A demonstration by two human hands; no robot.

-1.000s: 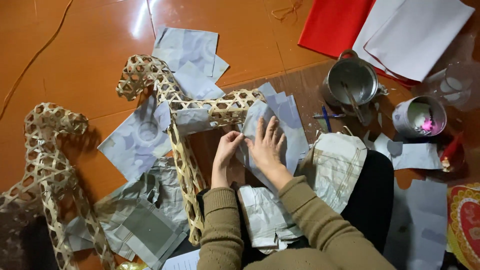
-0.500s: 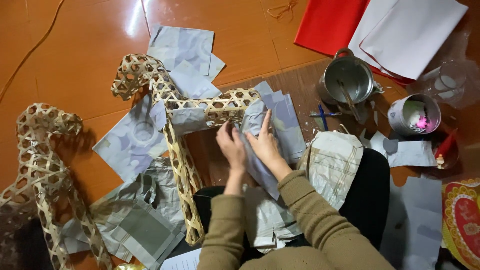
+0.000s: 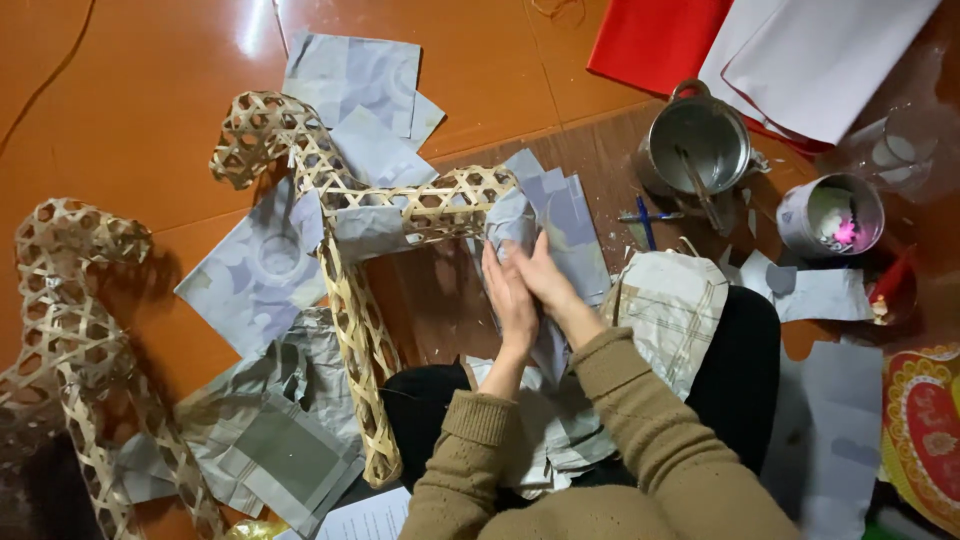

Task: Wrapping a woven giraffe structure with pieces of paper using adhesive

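- Nearest the camera, olive-brown sleeves run up to the left hand (image 3: 510, 300) and right hand (image 3: 548, 278), pressed together side by side, fingers flat and extended on the grey paper sheet (image 3: 560, 215); they press it rather than clench it.
- That sheet lies at the right end of the woven bamboo frame (image 3: 400, 205), just above the person's lap, its long edge running from near-left up to far-right.
- Look at the frame: open lattice, pale straw colour, part-covered with grey paper patches. Its body lies left to right across the floor, a neck and head rise toward far-left, and one leg (image 3: 360, 370) points back at the camera.
- Hard to say how the sheet's lower part sits; the hands hide it, and whether it wraps the frame's end I cannot tell.
- On the lap, a folded pale printed paper (image 3: 670, 310) just right of the wrists.
- Left, a second bamboo lattice piece (image 3: 75, 330), cut off at the bottom edge, with loose grey sheets between.
- Farther right, a metal pot (image 3: 700, 140) with a stick inside, and a small round tub (image 3: 830, 215); its contents are too small to make out.
- Farthest, red paper (image 3: 655, 40) and white sheets (image 3: 830, 55), cut by the top edge, on the orange floor (image 3: 130, 100).
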